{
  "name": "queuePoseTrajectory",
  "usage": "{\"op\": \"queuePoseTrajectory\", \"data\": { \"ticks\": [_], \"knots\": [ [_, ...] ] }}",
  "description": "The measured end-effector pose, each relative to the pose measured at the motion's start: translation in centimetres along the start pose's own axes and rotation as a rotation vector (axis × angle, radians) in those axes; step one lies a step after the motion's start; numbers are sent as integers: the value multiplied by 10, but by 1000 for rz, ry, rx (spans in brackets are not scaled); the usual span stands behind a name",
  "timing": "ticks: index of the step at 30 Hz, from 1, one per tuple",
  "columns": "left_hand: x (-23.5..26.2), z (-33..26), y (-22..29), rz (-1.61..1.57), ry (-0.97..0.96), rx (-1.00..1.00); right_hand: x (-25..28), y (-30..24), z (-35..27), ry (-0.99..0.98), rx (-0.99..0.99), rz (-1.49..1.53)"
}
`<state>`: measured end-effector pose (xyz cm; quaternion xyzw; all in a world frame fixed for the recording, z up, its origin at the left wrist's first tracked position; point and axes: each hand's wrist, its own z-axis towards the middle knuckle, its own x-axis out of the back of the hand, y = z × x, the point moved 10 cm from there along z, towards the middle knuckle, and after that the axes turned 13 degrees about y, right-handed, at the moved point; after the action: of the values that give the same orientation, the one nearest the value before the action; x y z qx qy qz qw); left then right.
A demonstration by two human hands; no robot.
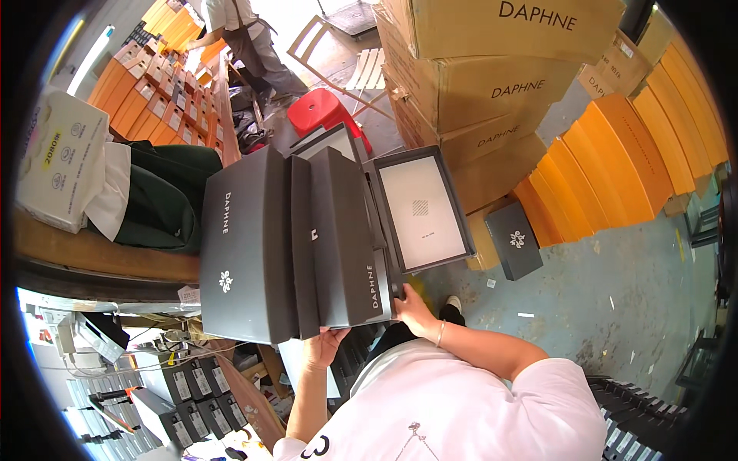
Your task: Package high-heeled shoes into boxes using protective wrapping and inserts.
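In front of me on the work table, dark grey shoeboxes with pale printing stand close together. A large shoebox (246, 253) is at the left, and a narrower one (342, 238) leans beside it. My left hand (324, 348) is closed on the near lower edge of the narrower shoebox, its fingertips partly hidden. My right hand (416, 309) grips the near right corner of the same group of boxes; which box its fingers hold is hard to make out. Right of them lies an open shoebox lid (421, 207), its white inside facing up.
A dark green cloth (165, 192) and a white carton (65, 161) lie left. Tall brown cartons (484, 92) stand beyond, near a red stool (319, 109). Orange boxes (600, 169) and a dark shoebox (515, 240) are at right. Another person (254, 46) stands far left.
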<state>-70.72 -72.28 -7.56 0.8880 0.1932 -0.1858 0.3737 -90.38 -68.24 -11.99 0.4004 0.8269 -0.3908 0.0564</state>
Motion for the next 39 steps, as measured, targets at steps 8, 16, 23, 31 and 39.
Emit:
{"op": "queuePoseTrajectory", "data": {
  "ticks": [8,16,23,31,39],
  "knots": [
    [-3,-11,1,-23,-55,14,62,-88,-42,134,371,-51],
    [-4,-3,-8,-54,-120,3,122,-197,-44,290,553,51],
    [9,19,-28,-21,-55,35,130,-204,-43,272,544,74],
    [1,18,-27,-35,69,12,117,-215,-46,198,574,13],
    [20,35,-37,-80,81,19,96,-207,-46,164,604,-93]
  ]
}}
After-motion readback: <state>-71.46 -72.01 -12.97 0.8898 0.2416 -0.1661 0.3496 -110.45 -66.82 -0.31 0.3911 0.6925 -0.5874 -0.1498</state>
